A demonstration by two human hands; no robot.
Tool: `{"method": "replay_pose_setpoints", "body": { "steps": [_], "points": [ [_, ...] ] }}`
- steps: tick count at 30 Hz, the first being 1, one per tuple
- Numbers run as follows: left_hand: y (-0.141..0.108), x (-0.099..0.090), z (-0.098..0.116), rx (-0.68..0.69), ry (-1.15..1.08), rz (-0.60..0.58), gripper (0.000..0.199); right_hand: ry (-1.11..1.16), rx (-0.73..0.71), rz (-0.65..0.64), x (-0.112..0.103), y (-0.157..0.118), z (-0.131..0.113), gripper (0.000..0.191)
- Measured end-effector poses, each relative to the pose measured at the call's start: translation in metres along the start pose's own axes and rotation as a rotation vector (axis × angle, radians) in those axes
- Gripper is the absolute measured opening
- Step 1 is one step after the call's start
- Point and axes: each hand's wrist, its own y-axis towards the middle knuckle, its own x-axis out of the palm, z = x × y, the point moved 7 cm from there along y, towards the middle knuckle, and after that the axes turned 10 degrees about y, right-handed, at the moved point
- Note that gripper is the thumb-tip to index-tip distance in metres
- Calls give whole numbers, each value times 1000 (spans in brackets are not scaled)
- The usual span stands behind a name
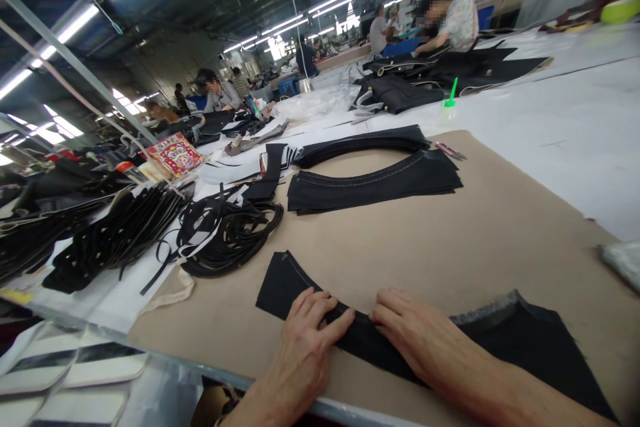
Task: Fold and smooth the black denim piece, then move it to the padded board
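A curved black fabric piece [525, 340] lies across the brown board in front of me. Along its upper edge runs a folded rim, and a greyish strip shows on the right part. My left hand [313, 340] presses on that edge left of centre, its fingers bent and closed on the fabric. Just to the right, my right hand [407, 327] grips the same edge with curled fingers, the fingertips partly hidden. Farther back rests a stack of similar black pieces [375, 181], with another curved black stack [360, 145] behind it.
The brown board [500, 227] covers the near table. Coiled black strips [235, 233] lie at left, near layered black pieces [115, 233]. Small pink-handled snippers [450, 151] sit behind the stacks, and a green-tipped bottle [450, 103] stands farther back. Other people work at distant tables.
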Motion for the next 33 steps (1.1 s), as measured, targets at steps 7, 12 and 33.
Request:
{"method": "replay_pose_setpoints", "body": {
  "steps": [7, 12, 33],
  "points": [
    [3, -8, 4, -55, -32, 128, 53, 55, -26, -45, -4, -13, 8, 24],
    [15, -2, 18, -70, -203, 141, 42, 61, -21, -51, -5, -16, 8, 25],
    [6, -14, 15, -116, -316, 225, 35, 4, -50, -58, -6, -17, 1, 22]
  ]
}}
